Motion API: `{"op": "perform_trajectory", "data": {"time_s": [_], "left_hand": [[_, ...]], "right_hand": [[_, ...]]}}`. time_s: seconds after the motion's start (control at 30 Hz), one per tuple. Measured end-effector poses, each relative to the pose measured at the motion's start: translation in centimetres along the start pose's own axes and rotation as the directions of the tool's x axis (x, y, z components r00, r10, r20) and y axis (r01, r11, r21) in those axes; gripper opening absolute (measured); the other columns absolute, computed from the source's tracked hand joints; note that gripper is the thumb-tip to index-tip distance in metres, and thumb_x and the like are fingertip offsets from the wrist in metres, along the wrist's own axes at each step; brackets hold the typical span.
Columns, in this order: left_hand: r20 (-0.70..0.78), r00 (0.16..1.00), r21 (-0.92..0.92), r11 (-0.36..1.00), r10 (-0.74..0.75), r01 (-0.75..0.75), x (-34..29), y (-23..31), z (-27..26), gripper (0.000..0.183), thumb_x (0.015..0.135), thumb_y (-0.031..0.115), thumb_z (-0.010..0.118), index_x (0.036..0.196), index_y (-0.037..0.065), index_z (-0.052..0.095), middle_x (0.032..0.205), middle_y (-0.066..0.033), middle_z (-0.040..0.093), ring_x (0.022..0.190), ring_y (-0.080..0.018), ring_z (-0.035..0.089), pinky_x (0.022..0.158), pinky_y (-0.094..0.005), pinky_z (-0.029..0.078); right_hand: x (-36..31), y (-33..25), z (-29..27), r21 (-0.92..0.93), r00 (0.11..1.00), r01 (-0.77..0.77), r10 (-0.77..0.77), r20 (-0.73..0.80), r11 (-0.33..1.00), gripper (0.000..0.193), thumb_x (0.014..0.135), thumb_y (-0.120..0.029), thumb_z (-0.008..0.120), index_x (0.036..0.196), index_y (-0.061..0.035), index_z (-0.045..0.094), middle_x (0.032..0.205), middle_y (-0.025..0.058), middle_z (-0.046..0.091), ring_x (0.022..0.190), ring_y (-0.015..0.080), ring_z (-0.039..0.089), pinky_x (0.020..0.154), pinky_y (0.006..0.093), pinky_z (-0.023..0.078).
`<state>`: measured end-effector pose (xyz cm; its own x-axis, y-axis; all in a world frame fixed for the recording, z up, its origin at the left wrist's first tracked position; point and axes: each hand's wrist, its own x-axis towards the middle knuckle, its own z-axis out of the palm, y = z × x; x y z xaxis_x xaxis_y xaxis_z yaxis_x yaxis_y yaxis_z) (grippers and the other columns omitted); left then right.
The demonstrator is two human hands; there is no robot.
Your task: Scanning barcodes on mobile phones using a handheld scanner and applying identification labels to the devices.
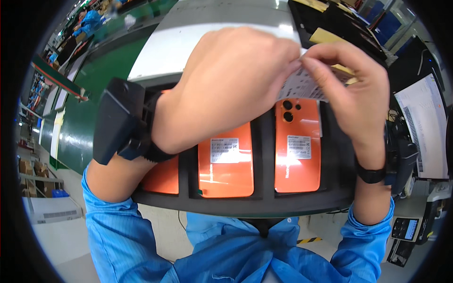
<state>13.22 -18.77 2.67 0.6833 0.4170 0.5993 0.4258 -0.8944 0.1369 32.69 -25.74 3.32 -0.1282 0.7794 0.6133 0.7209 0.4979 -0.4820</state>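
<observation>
Above the black tray, my left hand and my right hand meet, fingertips close together. Between them is a white printed label sheet, its corner pinched by my right thumb and forefinger. My left fingers are closed at the same corner, partly hidden behind the back of that hand. Below lie orange phones, back side up: one on the right with its camera lenses showing, one in the middle, and one at the left mostly covered by my left forearm. The right and middle phones carry white stickers.
A white and grey panel lies beyond the tray, with a green work surface to the left. Yellow sheets sit at the far right. Beside my right arm stand a screen and a small device with a display.
</observation>
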Motion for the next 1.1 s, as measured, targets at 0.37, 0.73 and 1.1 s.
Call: {"op": "perform_trajectory", "data": {"time_s": [0.37,0.73,1.1], "left_hand": [[-0.151,0.970,0.174,0.971,0.192,-0.165,-1.2,0.7,-3.0,0.016,0.096,0.020,0.064,0.092,0.004,0.069,0.071,-0.0125,0.064,0.067,-0.0305,0.066,0.058,-0.0371,0.049],[0.548,0.807,-0.482,0.871,0.218,0.092,-2.3,-2.0,-6.6,0.023,0.101,0.021,0.059,0.094,0.002,0.071,0.090,-0.0101,0.074,0.086,-0.0272,0.074,0.076,-0.0304,0.059],[0.493,0.773,-0.736,0.665,0.399,0.126,-8.6,1.5,-4.9,0.013,0.091,0.010,0.064,0.084,-0.001,0.064,0.121,-0.0175,0.069,0.123,-0.0363,0.062,0.109,-0.0473,0.048]], "right_hand": [[1.4,9.6,-3.0,0.485,0.907,-0.393,0.415,0.068,0.781,0.030,0.098,-0.024,0.069,0.117,-0.0007,0.069,0.098,0.0033,0.074,0.083,0.0064,0.071,0.070,0.0180,0.052],[0.7,9.6,-3.4,0.317,0.865,-0.500,0.485,0.131,0.806,0.053,0.100,-0.025,0.064,0.148,-0.0074,0.049,0.123,0.0053,0.069,0.104,0.0059,0.068,0.084,0.0152,0.056],[0.5,5.2,-0.3,0.407,0.877,-0.480,0.421,0.230,0.777,0.035,0.096,-0.018,0.069,0.126,-0.0007,0.067,0.095,0.0024,0.073,0.086,0.0050,0.066,0.068,0.0189,0.051]]}}
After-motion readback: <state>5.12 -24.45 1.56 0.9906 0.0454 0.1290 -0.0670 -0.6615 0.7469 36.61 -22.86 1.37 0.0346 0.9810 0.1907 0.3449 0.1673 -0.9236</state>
